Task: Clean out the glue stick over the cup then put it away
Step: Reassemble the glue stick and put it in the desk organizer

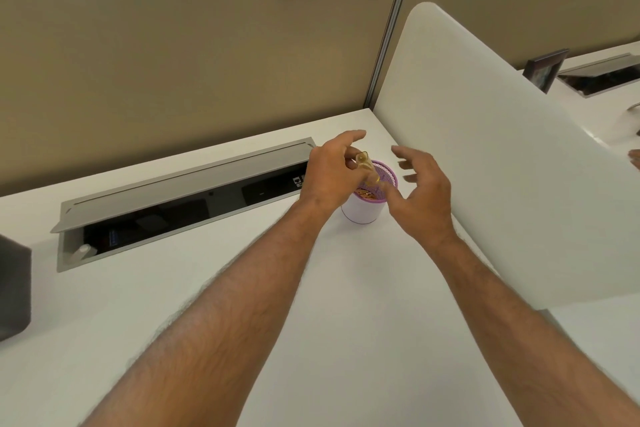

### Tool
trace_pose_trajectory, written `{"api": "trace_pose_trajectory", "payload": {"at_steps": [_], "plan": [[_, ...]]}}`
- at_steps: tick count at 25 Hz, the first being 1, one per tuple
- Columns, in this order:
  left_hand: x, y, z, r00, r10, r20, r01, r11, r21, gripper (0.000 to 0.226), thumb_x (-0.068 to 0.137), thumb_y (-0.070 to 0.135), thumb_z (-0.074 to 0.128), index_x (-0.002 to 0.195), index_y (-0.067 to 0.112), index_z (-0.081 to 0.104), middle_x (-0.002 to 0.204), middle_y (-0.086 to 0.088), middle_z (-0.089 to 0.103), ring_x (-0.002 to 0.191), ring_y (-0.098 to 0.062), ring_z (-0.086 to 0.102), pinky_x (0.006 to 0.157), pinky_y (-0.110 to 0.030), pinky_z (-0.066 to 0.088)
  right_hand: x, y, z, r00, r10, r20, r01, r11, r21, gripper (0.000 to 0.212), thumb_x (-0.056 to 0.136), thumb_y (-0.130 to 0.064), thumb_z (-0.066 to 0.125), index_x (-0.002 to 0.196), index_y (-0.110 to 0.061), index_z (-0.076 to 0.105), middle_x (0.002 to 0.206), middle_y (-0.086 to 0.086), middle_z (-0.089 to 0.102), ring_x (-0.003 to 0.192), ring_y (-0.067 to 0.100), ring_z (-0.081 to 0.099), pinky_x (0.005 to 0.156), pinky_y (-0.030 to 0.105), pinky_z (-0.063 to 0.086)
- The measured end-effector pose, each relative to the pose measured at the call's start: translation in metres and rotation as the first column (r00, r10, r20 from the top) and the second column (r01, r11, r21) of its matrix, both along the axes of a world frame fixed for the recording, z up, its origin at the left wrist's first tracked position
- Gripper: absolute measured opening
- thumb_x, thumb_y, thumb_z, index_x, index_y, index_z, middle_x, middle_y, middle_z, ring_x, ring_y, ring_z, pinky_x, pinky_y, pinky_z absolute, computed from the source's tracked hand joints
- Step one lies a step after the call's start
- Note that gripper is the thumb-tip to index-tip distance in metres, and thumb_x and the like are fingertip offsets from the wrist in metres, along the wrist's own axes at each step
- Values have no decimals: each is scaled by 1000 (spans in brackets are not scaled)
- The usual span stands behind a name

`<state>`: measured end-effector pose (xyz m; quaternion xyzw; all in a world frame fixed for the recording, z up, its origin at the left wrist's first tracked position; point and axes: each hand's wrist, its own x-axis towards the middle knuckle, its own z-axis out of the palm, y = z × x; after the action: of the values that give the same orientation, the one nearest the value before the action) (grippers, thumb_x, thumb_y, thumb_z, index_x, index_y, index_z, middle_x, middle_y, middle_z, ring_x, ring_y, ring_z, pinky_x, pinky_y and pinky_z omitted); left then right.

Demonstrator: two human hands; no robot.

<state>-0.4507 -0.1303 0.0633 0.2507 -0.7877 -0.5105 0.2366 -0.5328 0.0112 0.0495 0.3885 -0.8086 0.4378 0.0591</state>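
Note:
A purple mesh cup [363,210] with a pale lower wall stands on the white desk [207,288] near the right divider. Orange bits lie inside it. My left hand [332,177] pinches a small translucent, yellowish glue stick [367,168] and holds it tilted right above the cup's mouth. My right hand [420,198] hovers just to the right of the cup with its fingers spread. Its thumb tip is close to the stick's lower end; I cannot tell whether it touches.
An open cable tray [180,198] with a raised grey lid is sunk into the desk behind my left arm. A white curved divider [502,166] rises at the right. A dark box [14,291] sits at the left edge. Tan partition walls stand behind.

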Motion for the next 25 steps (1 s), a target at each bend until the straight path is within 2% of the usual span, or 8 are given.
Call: {"api": "trace_pose_trajectory", "payload": {"at_steps": [3,9,11,14,16,18,22,25], "plan": [[11,3,6,994,71,-84,-67,997,45,51,70,18,89,118,18,69,93,-2,74,82,-15,69,77,-24,59,9,-6,6,977,26,210,-26,1000,-4,61,71,-16,86,125,-20,58,117,-7,66,97,6,63,79,11,52],[61,11,12,976,157,-150,-89,919,383,34,78,34,82,105,15,72,88,-4,76,78,-19,72,66,-29,60,43,-6,30,916,145,374,-84,981,-175,32,76,-13,83,105,-20,71,97,-5,76,87,12,74,79,27,60],[86,14,11,979,162,-124,-124,955,270,29,84,39,75,105,19,72,93,1,75,83,-14,70,71,-27,58,60,-4,40,923,179,342,-138,980,-140,31,76,-19,84,105,-18,72,96,-3,76,84,11,73,77,24,59],[132,21,9,978,98,-186,-104,994,-23,29,91,22,63,120,20,65,114,5,69,102,-7,61,84,-21,52,91,-1,58,945,217,244,-206,976,-69,30,73,-23,86,101,-18,74,85,-10,74,75,3,70,69,13,56],[159,25,9,977,21,-210,-78,961,-267,41,83,14,66,124,17,63,120,3,67,113,-9,55,93,-22,47,115,0,69,949,244,199,-243,970,-31,32,73,-25,86,102,-17,75,81,-11,73,74,1,69,65,10,55],[182,29,10,972,60,-228,-154,896,-417,39,80,19,76,118,15,67,114,0,71,109,-13,57,89,-23,49,141,0,78,940,280,194,-283,959,-10,34,72,-30,86,102,-18,74,82,-11,72,76,2,68,64,12,56],[236,39,6,941,256,-222,-324,872,-367,33,79,23,81,110,15,71,101,-2,74,94,-14,61,73,-23,53,199,5,84,896,323,305,-329,944,-31,51,62,-57,80,103,-29,68,84,-16,71,78,6,68,63,16,59],[288,51,-8,903,386,-186,-421,882,-212,32,80,29,79,109,21,69,100,3,73,89,-10,62,72,-22,53,240,17,59,830,247,499,-223,969,-109,38,62,-54,84,85,-30,65,76,-10,71,69,12,68,59,24,61]]}}
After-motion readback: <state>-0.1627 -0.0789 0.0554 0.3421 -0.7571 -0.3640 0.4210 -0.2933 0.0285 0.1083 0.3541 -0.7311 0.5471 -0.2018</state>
